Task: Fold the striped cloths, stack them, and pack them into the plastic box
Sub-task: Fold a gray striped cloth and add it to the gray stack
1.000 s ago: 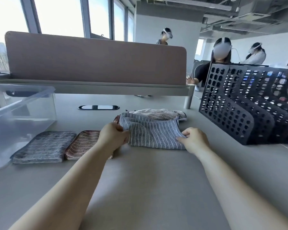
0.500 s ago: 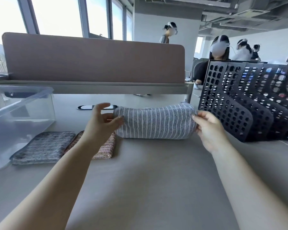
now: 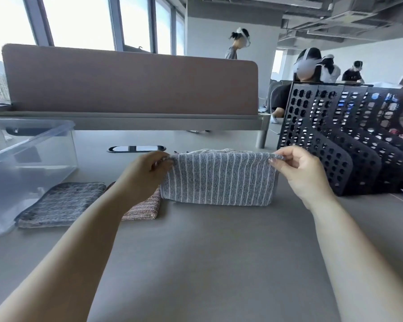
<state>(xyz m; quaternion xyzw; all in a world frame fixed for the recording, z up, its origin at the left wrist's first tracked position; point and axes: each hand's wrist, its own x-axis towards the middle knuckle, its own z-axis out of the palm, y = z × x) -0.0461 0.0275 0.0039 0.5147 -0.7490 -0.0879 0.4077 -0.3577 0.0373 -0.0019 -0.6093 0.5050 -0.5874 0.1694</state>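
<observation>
A grey cloth with white stripes (image 3: 218, 178) hangs upright above the desk, its lower edge touching the surface. My left hand (image 3: 147, 175) pinches its upper left corner and my right hand (image 3: 298, 168) pinches its upper right corner. A folded pink striped cloth (image 3: 144, 206) lies flat below my left wrist, partly hidden by my arm. A folded dark grey cloth (image 3: 63, 203) lies to its left. The clear plastic box (image 3: 30, 145) stands at the far left. Another cloth peeks out behind the held one.
A black perforated file rack (image 3: 340, 140) stands close to my right hand. A brown divider panel (image 3: 130, 80) runs along the back of the desk, with a cable slot (image 3: 136, 148) in front. Several people sit or stand beyond it.
Both hands lifted the grey striped cloth off the pile by its top corners and now hold it stretched upright. The folded pink cloth has come into view under my left arm.
</observation>
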